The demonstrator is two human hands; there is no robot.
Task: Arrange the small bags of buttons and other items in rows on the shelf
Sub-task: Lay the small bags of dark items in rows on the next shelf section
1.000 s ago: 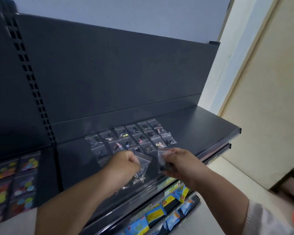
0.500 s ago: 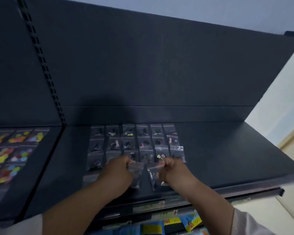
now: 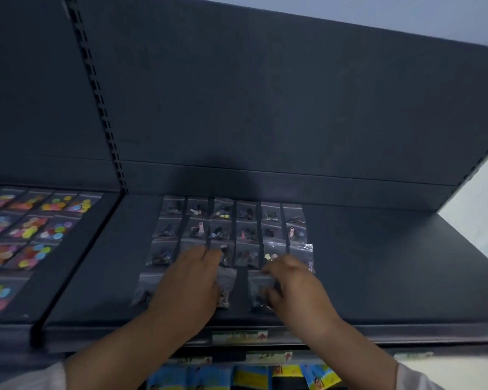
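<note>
**Small bags (image 3: 247,235) lie in rows on the dark shelf, both hands on the front row**

Small bags of clear plastic form a block at the centre of the frame, three rows of six, lying flat on the shelf (image 3: 378,263) with the back row against the back panel (image 3: 265,108). Dark pieces show through most of them, with a few pink and yellow ones.

Below this block, nearer the shelf's front edge, three more bags lie in a line. The outer bag (image 3: 145,289) lies flat by itself at centre left. The left hand (image 3: 189,280) lies palm down with its fingers straight, pointing toward the third row. It covers most of the middle bag (image 3: 224,288), which shows only at the hand's right edge. The right hand (image 3: 293,282) rests on the right bag (image 3: 258,289). Its fingers are bent onto the bag's top edge and its thumb lies across the plastic, gripping it, though the hand is blurred. A strip of bare shelf separates the middle and right bags.

At the left of the frame, past the slotted upright (image 3: 96,88), larger bags of bright buttons (image 3: 26,229) lie in rows on the neighbouring shelf. Price labels (image 3: 237,337) sit on the shelf's front edge, and blue and yellow packets (image 3: 251,377) show along the bottom of the frame.
</note>
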